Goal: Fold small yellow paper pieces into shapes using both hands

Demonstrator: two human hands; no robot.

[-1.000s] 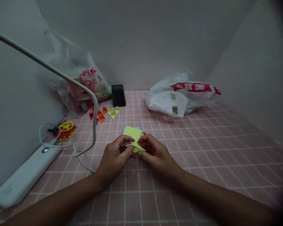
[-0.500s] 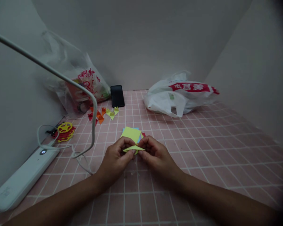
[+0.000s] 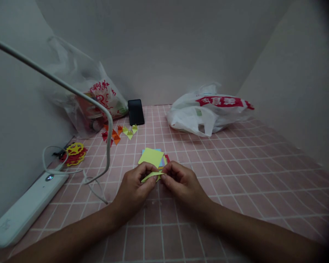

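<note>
A small folded piece of yellow-green origami paper (image 3: 151, 175) is pinched between both hands, just above the table. My left hand (image 3: 138, 184) grips its left part with thumb and forefinger. At the other end, the fingertips of my right hand (image 3: 182, 180) close on the paper's right side. The fingers partly cover the folds. Right behind the hands lies a stack of square paper sheets (image 3: 151, 157), yellow-green on top, with blue, purple and red edges showing below.
Folded paper pieces (image 3: 116, 136) in red, orange and yellow sit left of centre, near a black phone (image 3: 136, 112). Plastic bags stand at the left (image 3: 104, 95) and right (image 3: 197, 113). A white power bank (image 3: 30, 208) with a cable (image 3: 108, 146) lies left, by red and yellow cutouts (image 3: 74, 153).
The folded paper has tilted, its left end now lower and its right end higher. Both hands have shifted only slightly and still pinch it.
</note>
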